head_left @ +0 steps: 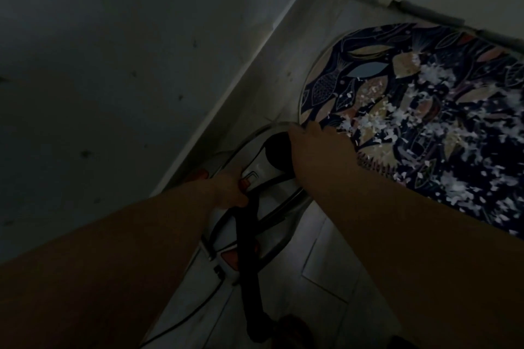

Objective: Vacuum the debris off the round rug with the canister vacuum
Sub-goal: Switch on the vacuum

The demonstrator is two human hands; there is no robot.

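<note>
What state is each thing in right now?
Rug, flat on floor, strewn with white scraps.
Vacuum, on floor beside rug.
Left hand, grips vacuum's top.
Right hand, on vacuum's front; fingers hidden.

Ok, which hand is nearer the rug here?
Right. The right hand is at the front of the vacuum, right by the edge of the rug; the left hand grips the vacuum's handle farther back, clear of the rug.

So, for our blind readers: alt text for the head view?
In dim light, two hands reach a vacuum by the wall: left hand gripping its handle, right hand on its front. Beside it, white scraps litter a round patterned rug.
</note>
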